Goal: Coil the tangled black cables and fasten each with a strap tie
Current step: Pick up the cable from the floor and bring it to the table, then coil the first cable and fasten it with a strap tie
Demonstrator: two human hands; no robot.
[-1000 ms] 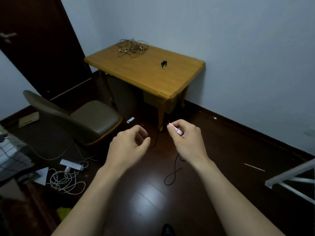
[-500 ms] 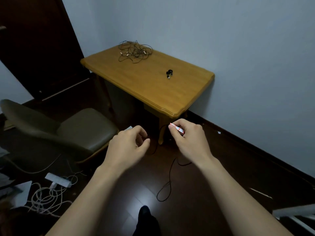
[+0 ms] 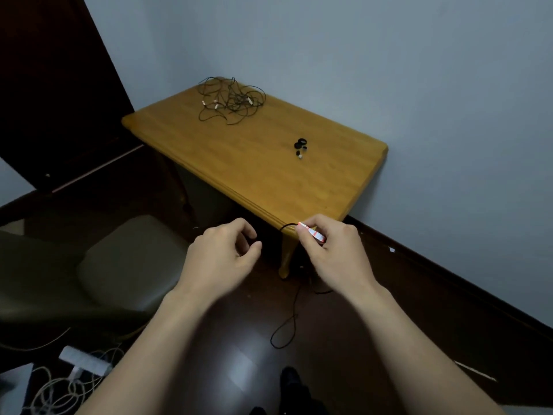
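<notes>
1. Head view: table point(image 3: 269, 181) carries tangled cables point(image 3: 232, 100) at its far left; careless tugging could drag them off.
2. Right hand point(image 3: 332, 253) pinches a labelled cable point(image 3: 294, 313); the dangling slack may snag underfoot.
3. Left hand point(image 3: 221, 259) is curled; I cannot tell whether it holds anything.

Table point(image 3: 254, 175) top: bare wood runs between the tangled cables point(image 3: 232, 98) at the far left corner and the strap ties point(image 3: 300, 146) toward the right, so a hand can pass there. The wall point(image 3: 419, 85) closes the far and right sides. The chair point(image 3: 128, 265) crowds the left approach, near the table. At the near corner the right hand point(image 3: 332, 250) grips a black cable point(image 3: 291, 322) over the table leg point(image 3: 287, 256) and the cable dangles between the arms. White cords point(image 3: 59, 390) litter the floor at lower left.
</notes>
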